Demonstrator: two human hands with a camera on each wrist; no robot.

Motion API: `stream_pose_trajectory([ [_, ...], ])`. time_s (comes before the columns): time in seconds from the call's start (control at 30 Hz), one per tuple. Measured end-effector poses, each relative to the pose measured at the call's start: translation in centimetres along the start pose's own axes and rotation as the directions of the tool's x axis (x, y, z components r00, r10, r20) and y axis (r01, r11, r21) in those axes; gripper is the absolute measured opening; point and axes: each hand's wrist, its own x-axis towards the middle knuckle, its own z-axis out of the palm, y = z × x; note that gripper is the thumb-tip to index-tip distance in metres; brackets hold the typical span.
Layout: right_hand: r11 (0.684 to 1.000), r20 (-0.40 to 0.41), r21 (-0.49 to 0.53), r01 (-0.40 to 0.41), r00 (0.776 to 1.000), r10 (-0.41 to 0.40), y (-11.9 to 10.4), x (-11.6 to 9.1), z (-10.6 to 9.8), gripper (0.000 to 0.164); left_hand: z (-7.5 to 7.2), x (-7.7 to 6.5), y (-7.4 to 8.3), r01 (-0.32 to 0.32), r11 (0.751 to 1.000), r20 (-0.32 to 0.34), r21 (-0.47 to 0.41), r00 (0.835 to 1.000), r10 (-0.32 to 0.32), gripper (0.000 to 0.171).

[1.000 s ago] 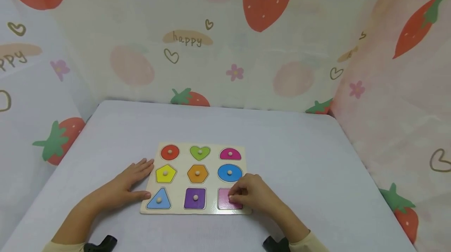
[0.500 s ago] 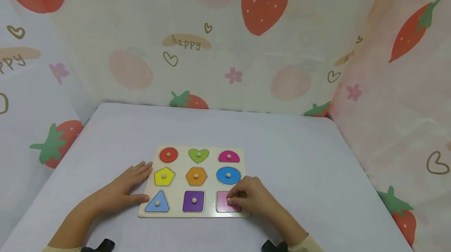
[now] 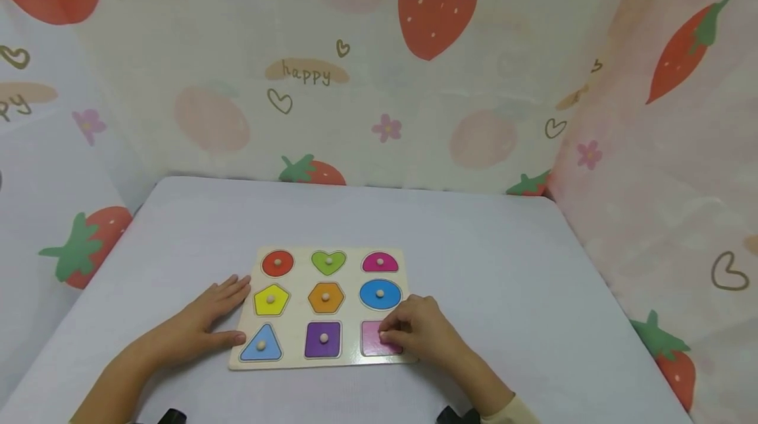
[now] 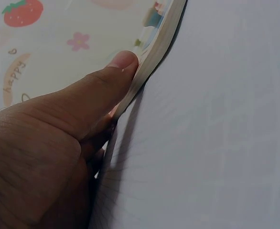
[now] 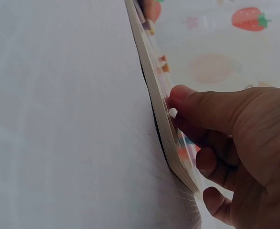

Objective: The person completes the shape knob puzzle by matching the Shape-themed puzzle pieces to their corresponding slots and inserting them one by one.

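A cream shape-puzzle board [image 3: 293,338] lies on the white table, with a knobbed piece in each cutout. In the head view my right hand [image 3: 423,328] pinches at the pink square piece [image 3: 370,338] in the near right corner; its knob is hidden behind my fingers. The right wrist view has my thumb [image 5: 202,102] and forefinger meeting just above the board's surface, other fingers loosely bent. My left hand [image 3: 198,328] rests at the board's left side, fingers extended and touching the edge. In the left wrist view its thumb [image 4: 99,86] lies on the board's rim.
Other pieces in the board include a purple square [image 3: 331,351], a light blue triangle [image 3: 263,350], a blue oval [image 3: 380,302] and a green heart [image 3: 328,269]. White cloth covers the table [image 3: 485,259]. Strawberry-print sheets [image 3: 331,16] hang at the back and sides.
The whole head view has shifted slightly, the scene drifting a little left and down. Both hands keep the same hold and place on the board.
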Motion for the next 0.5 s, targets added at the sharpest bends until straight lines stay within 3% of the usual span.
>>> stream_pose_trajectory([
  [0.3,1.000,0.001,0.028,-0.001,1.000,0.001,0.43,-0.61,0.01,0.007,0.47,0.09,-0.07,-0.011,1.000,0.005,-0.017,1.000,0.011,0.097],
  [0.5,0.999,0.014,0.036,0.013,1.000,-0.014,0.27,-0.31,-0.21,0.008,-0.02,-0.32,0.05,-0.003,1.000,-0.015,-0.009,1.000,0.003,0.097],
])
